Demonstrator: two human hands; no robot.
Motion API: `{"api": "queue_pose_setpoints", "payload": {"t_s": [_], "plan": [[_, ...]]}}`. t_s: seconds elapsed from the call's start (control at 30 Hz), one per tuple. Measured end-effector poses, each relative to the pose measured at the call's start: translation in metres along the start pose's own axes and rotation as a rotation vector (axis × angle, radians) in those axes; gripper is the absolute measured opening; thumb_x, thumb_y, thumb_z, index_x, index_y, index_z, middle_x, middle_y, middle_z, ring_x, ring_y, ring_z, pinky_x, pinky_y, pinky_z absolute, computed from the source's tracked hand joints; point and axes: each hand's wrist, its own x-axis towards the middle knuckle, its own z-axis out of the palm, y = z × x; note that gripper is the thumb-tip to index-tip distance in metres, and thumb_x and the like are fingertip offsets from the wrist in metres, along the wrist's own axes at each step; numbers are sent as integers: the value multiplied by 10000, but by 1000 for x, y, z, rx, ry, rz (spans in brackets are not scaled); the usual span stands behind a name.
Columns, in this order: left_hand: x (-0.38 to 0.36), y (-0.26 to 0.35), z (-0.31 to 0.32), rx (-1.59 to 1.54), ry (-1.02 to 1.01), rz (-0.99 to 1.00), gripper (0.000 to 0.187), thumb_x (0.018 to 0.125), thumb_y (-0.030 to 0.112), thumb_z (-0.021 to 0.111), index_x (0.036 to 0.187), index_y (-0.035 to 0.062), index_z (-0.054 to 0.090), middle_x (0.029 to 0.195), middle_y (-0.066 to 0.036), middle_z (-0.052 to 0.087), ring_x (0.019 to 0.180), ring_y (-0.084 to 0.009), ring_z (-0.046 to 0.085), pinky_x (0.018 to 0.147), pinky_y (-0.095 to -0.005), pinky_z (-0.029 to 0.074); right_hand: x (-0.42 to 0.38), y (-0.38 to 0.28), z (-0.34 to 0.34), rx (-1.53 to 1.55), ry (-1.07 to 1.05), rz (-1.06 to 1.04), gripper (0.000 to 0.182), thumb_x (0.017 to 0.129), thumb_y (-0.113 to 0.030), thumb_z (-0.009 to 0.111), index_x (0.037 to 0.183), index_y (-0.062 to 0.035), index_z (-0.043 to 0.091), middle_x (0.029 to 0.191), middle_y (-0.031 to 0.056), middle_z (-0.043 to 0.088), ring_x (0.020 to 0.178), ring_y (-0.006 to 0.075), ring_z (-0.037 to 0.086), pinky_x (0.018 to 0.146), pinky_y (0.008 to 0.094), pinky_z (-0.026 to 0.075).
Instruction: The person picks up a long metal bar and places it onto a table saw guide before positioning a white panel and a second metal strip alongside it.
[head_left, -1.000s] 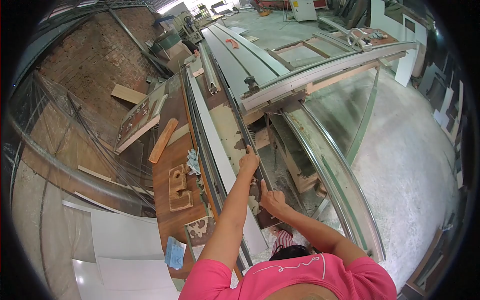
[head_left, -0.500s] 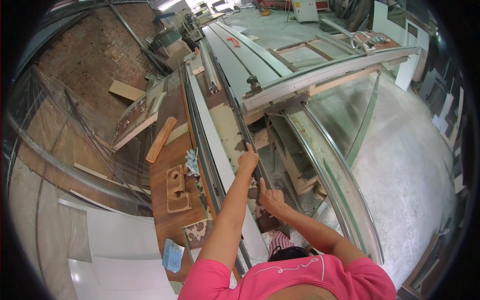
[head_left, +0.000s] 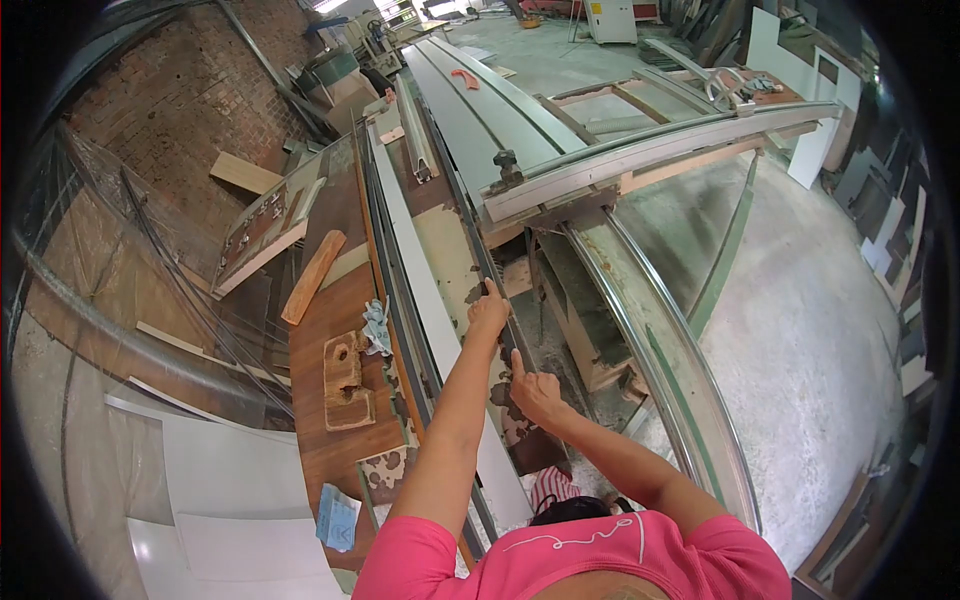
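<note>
A long dark strip (head_left: 467, 215) runs along the right edge of the worn saw table (head_left: 433, 225), from the far end down towards my body. My left hand (head_left: 487, 312) is on the strip, its index finger stretched forward along it and the other fingers curled at its edge. Nearer to me, my right hand (head_left: 538, 395) grips the same strip at its outer side, index finger pointing forward, the rest folded in. A white board strip (head_left: 418, 270) lies lengthwise to the left of my hands.
On the brown side table (head_left: 315, 385) lie a notched wooden block (head_left: 347, 385), a crumpled cloth (head_left: 376, 328), a wooden bar (head_left: 314, 277) and a blue packet (head_left: 338, 518). A sliding table (head_left: 490, 110) with a crosscut fence (head_left: 660, 160) stands ahead; rails (head_left: 670, 360) curve past my right.
Both hands keep their places on the dark strip with nearly the same finger pose. The view has shifted slightly, so the scene sits a little further left.
</note>
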Motion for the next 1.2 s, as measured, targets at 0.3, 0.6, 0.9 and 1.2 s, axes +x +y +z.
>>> {"api": "queue_pose_setpoints", "payload": {"t_s": [0.3, 0.6, 0.9, 1.2], "plan": [[22, -5, -2, -1, 21, 18, 654, 824, 248, 432, 1368, 16, 153, 991, -235, 590, 907, -356, 581, 805, -431, 437, 20, 1, 1, 44, -4, 15, 629, 738, -97, 499, 1278, 118, 259, 614, 153, 609, 537, 275, 611, 470, 373, 470], [38, -7, -11, 6, -13, 2, 646, 824, 240, 424, 1366, 11, 157, 1009, -242, 582, 932, -348, 578, 805, -419, 440, 40, 2, 5, 30, -3, 22, 651, 737, -103, 515, 1283, 123, 243, 612, 147, 610, 517, 259, 606, 465, 362, 468], [55, -13, -8, 26, 19, 21, 642, 821, 227, 423, 1364, 4, 162, 1008, -239, 585, 912, -359, 584, 812, -434, 434, 54, 3, 10, 14, -47, 23, 668, 733, -55, 515, 1304, 107, 208, 645, 176, 613, 562, 279, 619, 493, 364, 486], [62, -16, -12, -9, 67, 23, 668, 800, 271, 456, 1342, -11, 184, 985, -263, 579, 912, -361, 581, 799, -424, 436, 66, 2, 9, 15, -57, 24, 683, 727, -44, 523, 1300, 123, 191, 657, 180, 617, 574, 280, 623, 500, 365, 491]]}}
